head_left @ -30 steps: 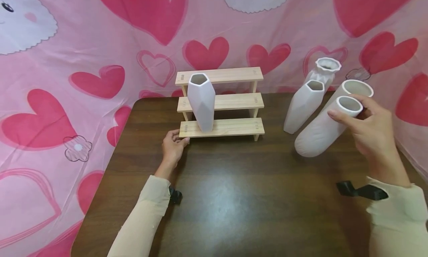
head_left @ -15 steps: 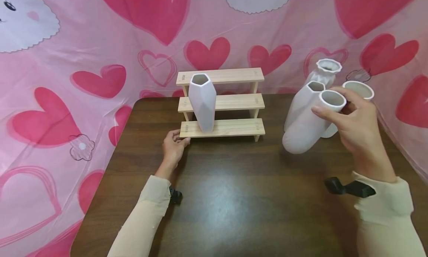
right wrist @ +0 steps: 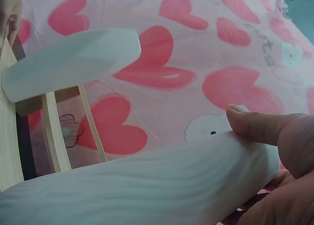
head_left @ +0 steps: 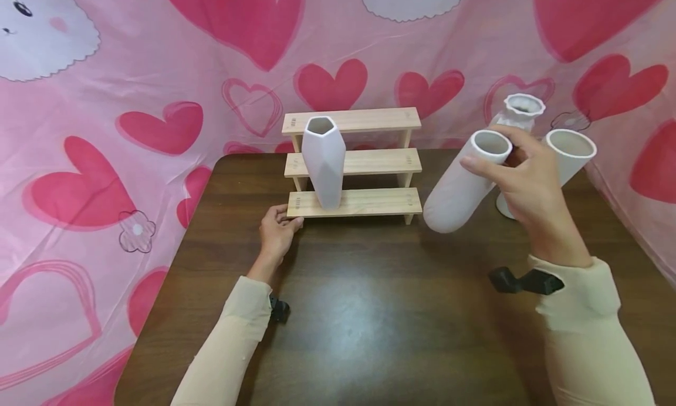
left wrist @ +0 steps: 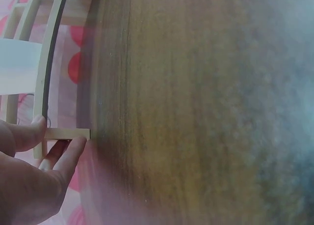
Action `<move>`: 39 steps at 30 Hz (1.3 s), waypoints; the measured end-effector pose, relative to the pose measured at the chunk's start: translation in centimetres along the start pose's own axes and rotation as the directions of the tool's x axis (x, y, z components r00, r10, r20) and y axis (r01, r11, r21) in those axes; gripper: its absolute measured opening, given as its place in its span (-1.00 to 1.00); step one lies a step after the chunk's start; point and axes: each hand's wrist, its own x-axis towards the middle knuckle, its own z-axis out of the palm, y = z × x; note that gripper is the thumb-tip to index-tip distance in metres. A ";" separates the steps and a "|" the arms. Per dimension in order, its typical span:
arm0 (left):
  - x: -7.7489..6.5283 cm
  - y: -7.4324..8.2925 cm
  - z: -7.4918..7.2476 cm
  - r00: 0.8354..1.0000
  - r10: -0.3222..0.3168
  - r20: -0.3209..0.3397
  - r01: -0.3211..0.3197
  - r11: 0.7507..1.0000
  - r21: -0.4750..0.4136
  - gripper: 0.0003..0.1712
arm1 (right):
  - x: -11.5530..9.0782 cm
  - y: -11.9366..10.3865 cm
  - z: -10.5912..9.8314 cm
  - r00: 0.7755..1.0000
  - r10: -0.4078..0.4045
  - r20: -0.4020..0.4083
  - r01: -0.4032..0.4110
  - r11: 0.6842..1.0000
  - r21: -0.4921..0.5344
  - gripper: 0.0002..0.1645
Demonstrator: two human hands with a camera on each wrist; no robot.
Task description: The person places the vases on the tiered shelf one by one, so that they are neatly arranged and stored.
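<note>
My right hand [head_left: 536, 189] grips a white ribbed cylindrical vase [head_left: 459, 189] near its rim, tilted and held above the table, its lower end close to the rack's right side. In the right wrist view, wavy ridges cover this vase [right wrist: 137, 190]; the thumb lies along one side. My left hand [head_left: 277, 233] holds the front left corner of a three-tier wooden rack [head_left: 377, 200]. The left wrist view shows the thumb on the plank edge [left wrist: 43, 87] and fingers at the leg [left wrist: 68, 133]. A white faceted vase [head_left: 324, 165] stands on the lowest tier, left of centre.
Behind my right hand stand a white vase with a scalloped rim [head_left: 523, 110] and a white round-mouthed vase [head_left: 570, 151], both partly covered. A pink heart-patterned cloth [head_left: 380, 48] hangs behind the brown table [head_left: 338, 335].
My right hand has carried the ribbed vase leftward toward the rack, so it now hides the second faceted vase. My left hand stays at the rack's corner.
</note>
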 end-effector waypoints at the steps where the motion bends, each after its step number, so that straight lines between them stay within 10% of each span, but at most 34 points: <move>1: 0.0 0.0 0.0 1.000 0.002 0.000 -0.002 1.000 0.001 -0.47 | 0.2 -0.1 0.3 1.000 0.000 0.003 0.000 1.000 -0.020 -0.43; 39: 0.0 0.0 0.2 1.000 0.008 -0.008 -0.007 1.000 0.022 -0.47 | 4.5 -0.3 8.9 0.980 0.010 0.199 -0.022 0.998 0.058 -0.34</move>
